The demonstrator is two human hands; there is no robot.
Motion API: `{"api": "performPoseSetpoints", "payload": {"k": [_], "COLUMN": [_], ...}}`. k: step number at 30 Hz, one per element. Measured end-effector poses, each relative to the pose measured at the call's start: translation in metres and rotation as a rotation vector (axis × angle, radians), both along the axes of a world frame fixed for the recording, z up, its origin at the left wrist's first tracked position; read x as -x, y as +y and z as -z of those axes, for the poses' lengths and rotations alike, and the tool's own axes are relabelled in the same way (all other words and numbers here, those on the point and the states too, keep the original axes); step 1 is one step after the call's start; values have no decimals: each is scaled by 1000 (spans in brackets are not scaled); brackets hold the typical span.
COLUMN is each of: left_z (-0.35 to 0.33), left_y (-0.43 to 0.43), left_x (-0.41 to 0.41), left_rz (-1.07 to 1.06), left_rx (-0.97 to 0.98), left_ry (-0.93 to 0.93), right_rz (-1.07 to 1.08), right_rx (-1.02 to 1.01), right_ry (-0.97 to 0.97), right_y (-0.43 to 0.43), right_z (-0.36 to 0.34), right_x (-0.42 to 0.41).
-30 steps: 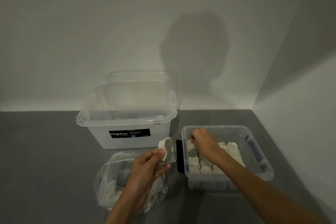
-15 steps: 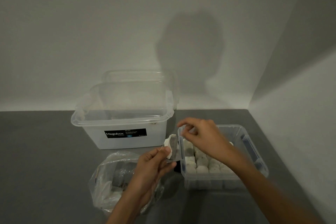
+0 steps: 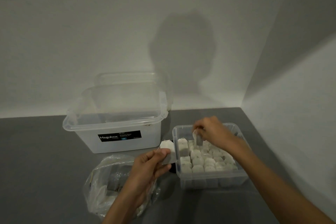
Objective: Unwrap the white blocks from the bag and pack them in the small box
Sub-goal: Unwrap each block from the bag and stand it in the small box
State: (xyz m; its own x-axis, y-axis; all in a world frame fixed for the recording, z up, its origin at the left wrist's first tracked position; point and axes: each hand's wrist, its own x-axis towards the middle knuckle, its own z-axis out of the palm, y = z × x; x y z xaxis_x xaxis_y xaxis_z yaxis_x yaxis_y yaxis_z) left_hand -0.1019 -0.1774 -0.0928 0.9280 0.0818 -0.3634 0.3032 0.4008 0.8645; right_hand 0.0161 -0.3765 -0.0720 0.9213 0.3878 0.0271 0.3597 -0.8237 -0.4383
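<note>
The left hand (image 3: pixel 147 167) pinches a flat white block (image 3: pixel 168 151) between thumb and fingers, held above the table (image 3: pixel 36 151) just beside the left wall of the small box (image 3: pixel 212 178). The right hand (image 3: pixel 212 132) pinches a second block (image 3: pixel 197 138), pale with a greyish lower part, upright over the box's rear rows. Inside the box, packed blocks (image 3: pixel 209 160) stand in close rows, off-white and speckled. The crumpled clear bag (image 3: pixel 105 183) lies beneath the left wrist, in front of the large box (image 3: pixel 116 132).
</note>
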Motion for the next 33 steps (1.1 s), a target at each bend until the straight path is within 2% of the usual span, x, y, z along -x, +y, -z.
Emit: {"api": "performPoseSetpoints", "payload": {"k": [2, 8, 14, 25, 29, 33], "left_z": [0, 2, 8, 11, 7, 6], "left_y": [1, 4, 6, 5, 1, -5], "left_x": [1, 5, 6, 5, 5, 1], "left_rz": [6, 18, 1, 32, 13, 13], "left_rx": [-19, -34, -19, -25, -6, -40], "left_ry": [-7, -10, 1, -4, -60, -158], "right_rz": [-12, 48, 131, 109, 125, 81], "right_rx": [107, 182, 181, 373, 274, -94], "right_ry": [51, 103, 101, 124, 26, 1], "right_y": [5, 16, 22, 26, 23, 22], "right_z": [26, 62, 68, 58, 39, 10], "right_x": [-7, -19, -21, -13, -2, 13]}}
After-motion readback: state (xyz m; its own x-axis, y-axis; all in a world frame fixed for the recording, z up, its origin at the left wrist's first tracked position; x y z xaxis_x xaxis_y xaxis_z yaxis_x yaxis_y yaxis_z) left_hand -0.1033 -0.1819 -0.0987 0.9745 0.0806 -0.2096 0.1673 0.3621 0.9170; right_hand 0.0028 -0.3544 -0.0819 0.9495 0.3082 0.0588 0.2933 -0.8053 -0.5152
